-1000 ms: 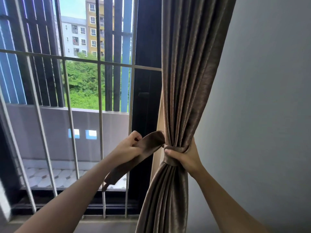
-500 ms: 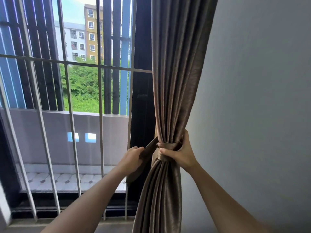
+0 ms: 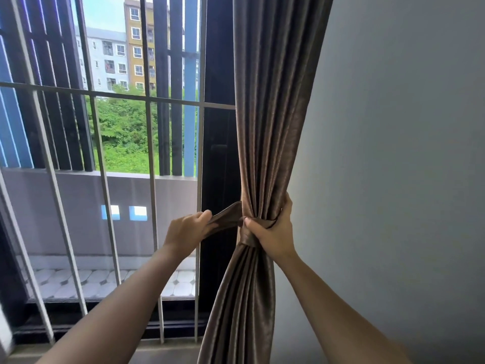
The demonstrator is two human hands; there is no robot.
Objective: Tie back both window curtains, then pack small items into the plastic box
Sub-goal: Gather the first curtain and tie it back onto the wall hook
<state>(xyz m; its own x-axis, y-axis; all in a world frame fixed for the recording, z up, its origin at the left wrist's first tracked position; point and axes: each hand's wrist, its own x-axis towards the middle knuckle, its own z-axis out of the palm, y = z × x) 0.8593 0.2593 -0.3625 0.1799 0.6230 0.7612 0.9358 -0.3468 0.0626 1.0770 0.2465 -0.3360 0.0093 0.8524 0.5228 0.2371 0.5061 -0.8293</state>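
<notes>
A brown curtain (image 3: 273,114) hangs gathered at the right side of the window, next to the wall. A matching brown tie-back band (image 3: 227,218) is wrapped around its waist. My right hand (image 3: 273,232) grips the gathered curtain and the band's wrap, thumb over the front. My left hand (image 3: 189,229), just left of the curtain, pinches the band's free end and holds it taut to the left. No plastic box or small items are in view.
White window bars (image 3: 105,179) and a dark window frame (image 3: 217,166) stand left of the curtain. A grey wall (image 3: 393,153) fills the right side. Outside are a balcony, greenery and buildings.
My left hand has drawn the band's loose end shorter and tauter toward the curtain. The dangling tail seen earlier is gone from view. My right hand keeps its grip.
</notes>
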